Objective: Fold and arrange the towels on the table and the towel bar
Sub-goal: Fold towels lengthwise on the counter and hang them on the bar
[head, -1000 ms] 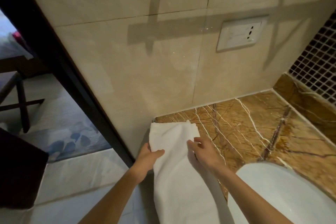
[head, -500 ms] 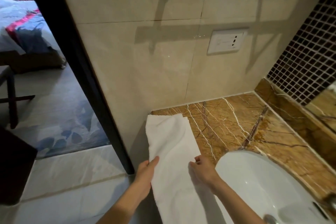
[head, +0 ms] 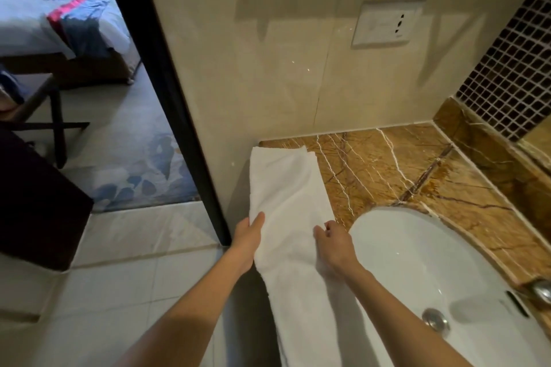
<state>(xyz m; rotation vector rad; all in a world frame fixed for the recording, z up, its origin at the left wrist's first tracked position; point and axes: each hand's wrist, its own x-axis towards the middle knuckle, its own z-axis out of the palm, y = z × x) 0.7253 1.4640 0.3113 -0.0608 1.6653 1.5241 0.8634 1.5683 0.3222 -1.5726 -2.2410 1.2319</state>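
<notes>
A long white towel, folded into a narrow strip, lies along the left end of the brown marble counter and hangs over its front edge. My left hand grips the towel's left edge, thumb on top. My right hand pinches the towel's right edge beside the basin. The towel bar is out of view; only its shadow falls on the wall.
A white basin with a metal drain is sunk into the counter on the right. A beige tiled wall with a socket plate stands behind. A black door frame on the left opens to a bedroom.
Both hands have slid back along the towel toward me, from near its far end to its middle. The view has tilted down, so the towel bar has left the frame.
</notes>
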